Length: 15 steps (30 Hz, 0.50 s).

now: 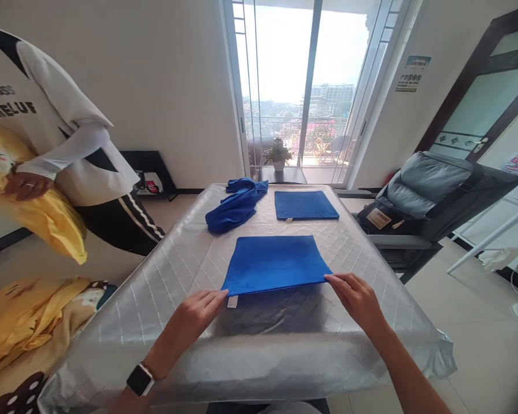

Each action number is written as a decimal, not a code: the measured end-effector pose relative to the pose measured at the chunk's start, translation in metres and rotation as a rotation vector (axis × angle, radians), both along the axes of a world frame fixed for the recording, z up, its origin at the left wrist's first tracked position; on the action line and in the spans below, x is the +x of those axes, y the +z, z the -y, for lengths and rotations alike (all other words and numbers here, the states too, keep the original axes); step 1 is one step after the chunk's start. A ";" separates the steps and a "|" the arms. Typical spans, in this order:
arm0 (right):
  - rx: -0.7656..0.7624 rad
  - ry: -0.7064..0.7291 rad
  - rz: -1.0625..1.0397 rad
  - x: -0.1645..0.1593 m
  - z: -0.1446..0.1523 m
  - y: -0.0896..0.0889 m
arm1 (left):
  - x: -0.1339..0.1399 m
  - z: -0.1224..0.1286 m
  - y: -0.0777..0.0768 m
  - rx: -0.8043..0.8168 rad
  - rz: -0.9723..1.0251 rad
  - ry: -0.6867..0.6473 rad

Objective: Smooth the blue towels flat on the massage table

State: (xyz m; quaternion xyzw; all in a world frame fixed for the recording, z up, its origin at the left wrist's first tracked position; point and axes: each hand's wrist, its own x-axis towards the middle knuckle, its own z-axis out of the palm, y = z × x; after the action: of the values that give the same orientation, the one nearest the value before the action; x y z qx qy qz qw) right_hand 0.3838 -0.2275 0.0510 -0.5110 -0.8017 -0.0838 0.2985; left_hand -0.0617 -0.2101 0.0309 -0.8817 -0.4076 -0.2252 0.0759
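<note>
A blue folded cloth [276, 261] is stretched between my two hands, its near edge raised a little off the table. My left hand [198, 310] pinches the near left corner, beside a small white tag. The near right corner is pinched in my right hand [354, 296]. Beyond it, a second blue cloth [306, 204] lies flat and rectangular, with a tag at its near edge. To the left of that one rests a crumpled blue cloth [237, 204] in a loose heap.
A silver quilted cover [164, 339] drapes over the table. At the left stands a person [69, 132] holding a yellow cloth [47, 218], with more yellow fabric [30, 322] piled below. A dark recliner [435, 190] with a black bag stands at the right. A potted plant [278, 152] is by the window.
</note>
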 end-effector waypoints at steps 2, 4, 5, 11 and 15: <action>0.075 0.009 -0.004 0.007 0.010 0.015 | 0.001 0.013 0.014 0.003 0.031 -0.067; 0.142 0.032 -0.003 0.014 0.019 0.031 | 0.004 0.024 0.032 -0.015 0.050 -0.121; 0.165 0.048 0.002 0.017 0.023 0.038 | 0.006 0.028 0.041 -0.037 0.055 -0.143; 0.244 0.063 0.068 0.037 0.049 0.082 | 0.012 0.050 0.091 -0.075 0.097 -0.223; 0.300 0.024 0.075 0.049 0.068 0.110 | 0.012 0.060 0.115 0.020 0.118 -0.216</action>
State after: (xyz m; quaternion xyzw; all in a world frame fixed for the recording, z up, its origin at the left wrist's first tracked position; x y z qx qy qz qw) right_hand 0.4326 -0.2958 0.1606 -0.4475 -0.7968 -0.2184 0.3423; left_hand -0.0499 -0.2704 0.1454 -0.9048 -0.3117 -0.2879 0.0360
